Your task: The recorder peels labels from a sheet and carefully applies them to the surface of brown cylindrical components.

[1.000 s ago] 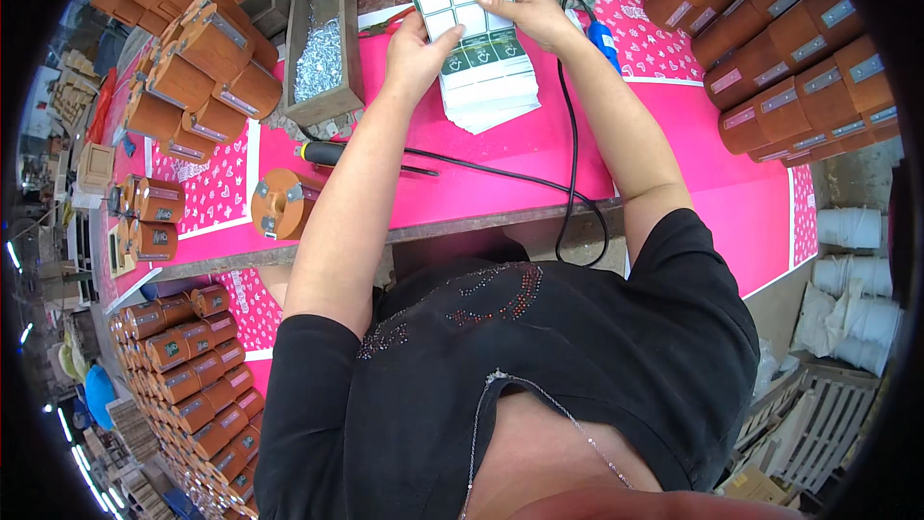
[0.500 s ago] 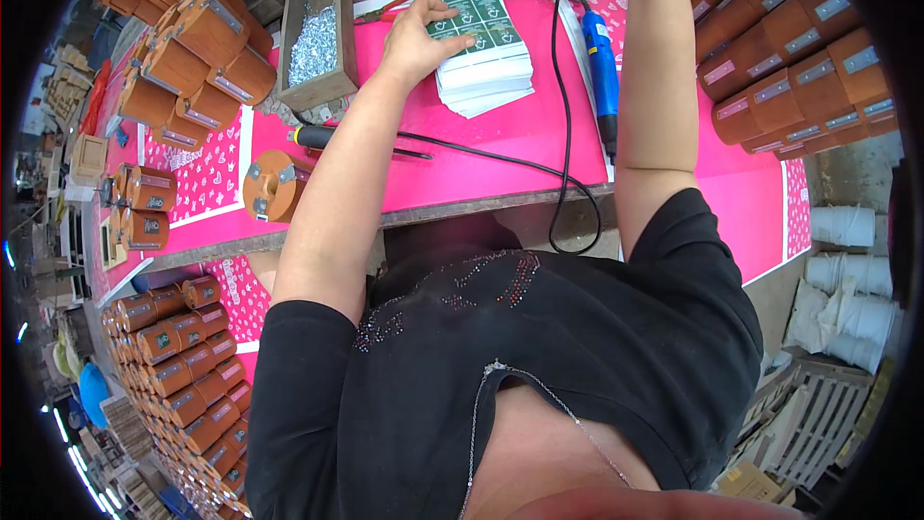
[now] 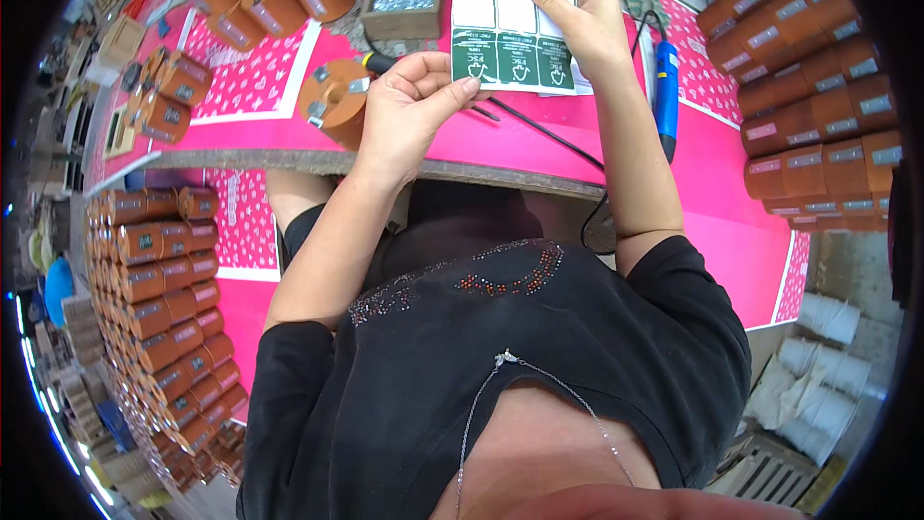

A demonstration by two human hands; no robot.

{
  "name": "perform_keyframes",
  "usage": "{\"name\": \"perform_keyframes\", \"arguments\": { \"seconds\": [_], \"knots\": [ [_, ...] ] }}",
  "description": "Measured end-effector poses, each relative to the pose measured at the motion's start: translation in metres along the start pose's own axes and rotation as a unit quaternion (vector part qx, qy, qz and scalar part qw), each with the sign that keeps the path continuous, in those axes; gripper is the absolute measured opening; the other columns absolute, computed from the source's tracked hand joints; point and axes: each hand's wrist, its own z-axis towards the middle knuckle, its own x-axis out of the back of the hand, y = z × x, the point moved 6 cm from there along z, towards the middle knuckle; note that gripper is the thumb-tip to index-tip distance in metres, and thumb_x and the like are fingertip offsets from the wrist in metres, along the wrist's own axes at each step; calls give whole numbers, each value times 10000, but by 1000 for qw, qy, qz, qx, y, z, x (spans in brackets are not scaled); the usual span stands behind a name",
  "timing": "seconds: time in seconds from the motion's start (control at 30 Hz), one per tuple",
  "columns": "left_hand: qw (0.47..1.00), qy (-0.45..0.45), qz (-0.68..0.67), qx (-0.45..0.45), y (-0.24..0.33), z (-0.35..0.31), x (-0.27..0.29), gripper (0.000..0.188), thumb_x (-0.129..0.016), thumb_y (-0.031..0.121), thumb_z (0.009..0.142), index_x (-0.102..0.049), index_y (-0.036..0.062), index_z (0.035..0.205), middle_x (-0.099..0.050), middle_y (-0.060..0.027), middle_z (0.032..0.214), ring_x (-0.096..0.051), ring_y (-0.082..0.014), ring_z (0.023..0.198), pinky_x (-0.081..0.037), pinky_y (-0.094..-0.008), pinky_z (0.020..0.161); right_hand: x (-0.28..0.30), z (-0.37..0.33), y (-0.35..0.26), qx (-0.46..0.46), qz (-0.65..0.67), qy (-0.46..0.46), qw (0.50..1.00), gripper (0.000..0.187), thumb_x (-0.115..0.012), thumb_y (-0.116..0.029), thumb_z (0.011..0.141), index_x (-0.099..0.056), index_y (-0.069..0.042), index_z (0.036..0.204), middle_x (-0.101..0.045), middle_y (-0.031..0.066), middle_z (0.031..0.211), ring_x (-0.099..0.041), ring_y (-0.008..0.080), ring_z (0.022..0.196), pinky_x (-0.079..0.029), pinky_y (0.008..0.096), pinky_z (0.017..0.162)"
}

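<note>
Up over the pink-covered bench I hold a sheet of labels [image 3: 513, 56] in both hands. Its lower row carries green labels; the squares above are white. My left hand [image 3: 409, 106] pinches the lower left corner between thumb and fingers. Along the right edge, my right hand [image 3: 592, 24] grips the sheet, thumb on the front face and fingers behind. The sheet hides most of the bench behind it. Near my left hand stands a round brown wooden piece [image 3: 332, 111] with a hole in its face, and a yellow-and-black tool handle [image 3: 378, 63] partly shows.
A wooden box [image 3: 438, 19] of small shiny metal parts stands behind my left hand. The blue power screwdriver [image 3: 665, 87] lies right of my right forearm, with a black cable [image 3: 549, 135] across the bench. Brown wooden pieces are stacked left [image 3: 173, 260] and right [image 3: 818, 116].
My left hand has left the stack of green label sheets and moved nearer me. My right hand has come back from the far side. Both now hold a partly white label sheet.
</note>
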Motion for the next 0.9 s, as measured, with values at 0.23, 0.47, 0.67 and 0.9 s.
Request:
{"name": "perform_keyframes", "arguments": {
  "seconds": [0.23, 0.47, 0.67, 0.9],
  "knots": [
    [996, 65, 52, -17, 22, -74, 42, 102, -598, 17, 778, -576, -19, 871, -619, -52, 763, -560, -62, 671, -434, -170, 602, -63, -81, -81, 350, -348, 27, 870, 460, -707, -127, 625, -551, -75, 1054, -488, 137, 1056, -408, 260, 1011, -289, 406, 897],
    [995, 90, 48, 5, 18, -124, 69, 178, -572, 39, 805, -568, -30, 969, -604, -39, 807, -549, -59, 727, -442, -177, 642, -134, -127, -67, 286, -320, -228, 874, 304, -685, -167, 616, -624, -168, 914, -536, -12, 1032, -440, 210, 1017, -151, 527, 946],
    [993, 111, -36, 14, 15, -151, 93, 196, -555, 41, 816, -550, -41, 994, -612, -87, 837, -583, -124, 761, -474, -221, 701, -160, -139, -71, 307, -217, -175, 910, 314, -682, -99, 592, -610, -122, 897, -522, 43, 888, -463, 196, 843, -310, 338, 729],
    [988, 149, -9, -51, 25, -171, 111, 124, -542, 44, 829, -551, -34, 924, -616, -79, 819, -585, -103, 758, -469, -203, 699, -198, -157, -61, 94, -5, -380, 920, 180, -634, -76, 746, -556, -17, 898, -574, 92, 746, -580, 203, 615, -451, 262, 525]
  ]
}}
